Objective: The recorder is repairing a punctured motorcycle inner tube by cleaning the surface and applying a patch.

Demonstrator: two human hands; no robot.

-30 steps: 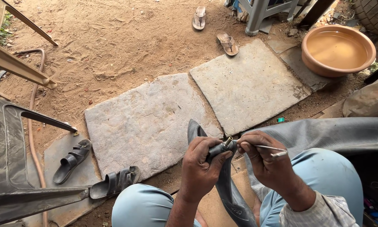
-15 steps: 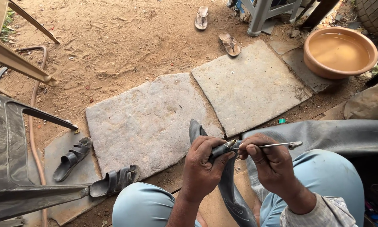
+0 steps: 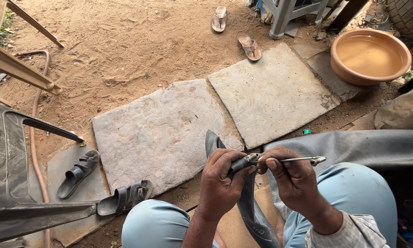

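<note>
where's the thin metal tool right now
In the head view the thin metal tool sits low and right of centre, pinched by the right hand, its tip at the valve of the inner tube in the left hand.

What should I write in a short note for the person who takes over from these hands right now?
Left hand: closed around the black rubber inner tube, gripping it just below the metal valve.
Right hand: pinching a thin metal tool whose end meets the valve tip.
The tube hangs folded between the knees; a wider part of the tube lies to the right.
A brown basin of water stands on the ground ahead, to the right.
Done: tool is seated at the valve.
Left: cannot tell whether the valve core is out.
</note>
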